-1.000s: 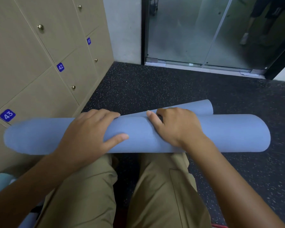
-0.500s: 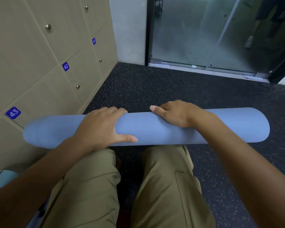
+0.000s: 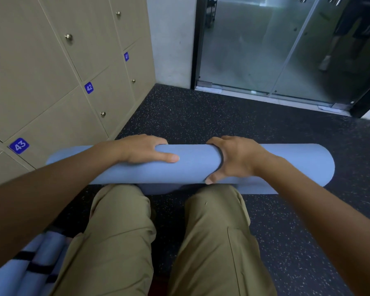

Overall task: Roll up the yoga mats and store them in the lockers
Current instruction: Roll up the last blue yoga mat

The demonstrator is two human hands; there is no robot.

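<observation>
The right hand point(image 3: 237, 160) has shifted to stretch a black band point(image 3: 222, 157) around the rolled mat point(image 3: 192, 165).

Blue yoga mat point(image 3: 197, 165), rolled tight, lies crosswise beside closed lockers point(image 3: 51, 82).

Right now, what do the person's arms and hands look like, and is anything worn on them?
Both forearms are bare to the frame edge: no sleeves, watch or gloves show. The left hand is bare, with no ring visible. The right hand is bare too; a thin dark band curves along its thumb side, but whether it is on the hand or round the mat cannot be told. Khaki trousers cover the legs.
</observation>
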